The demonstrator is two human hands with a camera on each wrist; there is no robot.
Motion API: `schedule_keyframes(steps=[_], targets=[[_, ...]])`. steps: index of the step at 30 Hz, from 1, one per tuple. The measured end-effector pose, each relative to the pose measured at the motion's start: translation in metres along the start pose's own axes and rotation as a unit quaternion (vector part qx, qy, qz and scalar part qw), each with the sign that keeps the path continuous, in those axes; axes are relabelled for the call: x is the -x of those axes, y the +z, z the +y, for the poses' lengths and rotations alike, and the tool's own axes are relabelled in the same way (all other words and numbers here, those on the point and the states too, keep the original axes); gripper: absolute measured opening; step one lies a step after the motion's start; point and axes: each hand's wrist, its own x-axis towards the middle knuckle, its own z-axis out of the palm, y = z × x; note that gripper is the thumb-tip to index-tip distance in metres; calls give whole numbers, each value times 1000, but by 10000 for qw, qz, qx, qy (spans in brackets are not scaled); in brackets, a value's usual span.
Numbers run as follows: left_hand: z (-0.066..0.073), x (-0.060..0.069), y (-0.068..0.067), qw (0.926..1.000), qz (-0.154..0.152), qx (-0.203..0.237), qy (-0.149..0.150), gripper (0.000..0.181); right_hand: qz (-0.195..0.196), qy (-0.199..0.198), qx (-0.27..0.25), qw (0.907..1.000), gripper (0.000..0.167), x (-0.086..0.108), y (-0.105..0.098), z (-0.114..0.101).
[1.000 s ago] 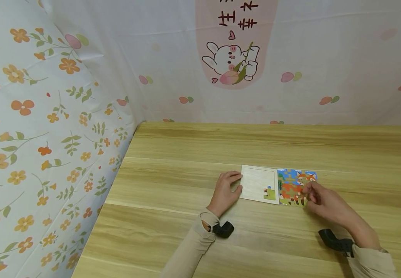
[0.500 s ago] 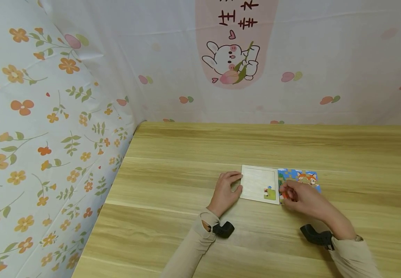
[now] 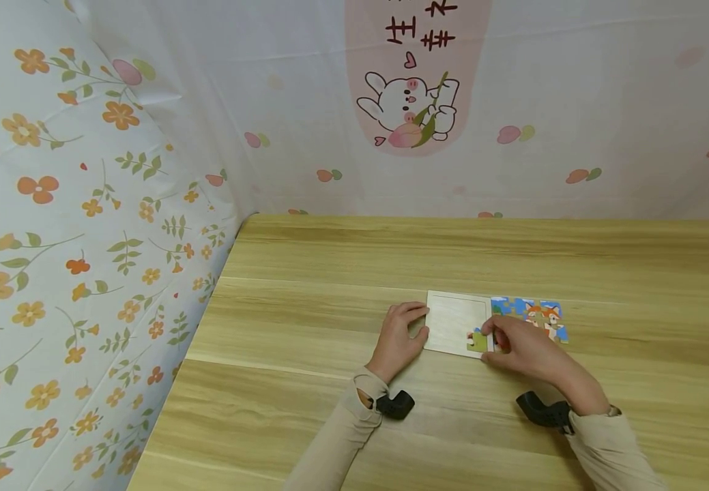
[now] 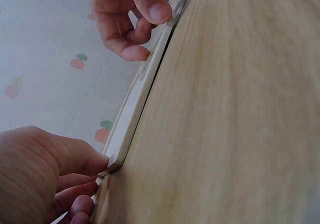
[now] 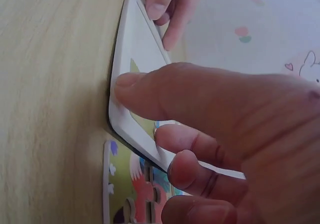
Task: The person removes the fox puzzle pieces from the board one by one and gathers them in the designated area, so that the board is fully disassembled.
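A white square puzzle tray point(image 3: 456, 323) lies on the table with one green jigsaw piece point(image 3: 475, 342) in its near right corner. My left hand point(image 3: 398, 341) touches the tray's left edge with thumb and fingertips. At the near right corner is my right hand point(image 3: 529, 348); in the right wrist view its thumb point(image 5: 132, 84) rests on the rim and its index fingertip is beside the green piece. Nothing shows lifted in its fingers. Right of the tray lies a joined fox jigsaw point(image 3: 541, 315), partly hidden under the right hand.
The wood-grain table point(image 3: 329, 273) reaches back to a white cloth point(image 3: 293, 136) printed with a rabbit and hearts. A flowered cloth point(image 3: 71, 273) hangs along the left side. Each wrist carries a black camera mount point(image 3: 396, 405).
My right hand has moved left, from over the fox jigsaw to the tray's near right corner. The left hand, tray and green piece have stayed in place.
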Motion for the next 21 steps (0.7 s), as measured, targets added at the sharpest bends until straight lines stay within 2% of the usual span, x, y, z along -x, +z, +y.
schedule_keyframes(steps=[7,21], targets=[[1,1,-1,10000,-2,-45,-11,30,0,60,-13,10000,28,-1,3,0],[-1,0,0,9999,-54,-15,-91,31,258,145,194,9994,33,-3,6,-3]])
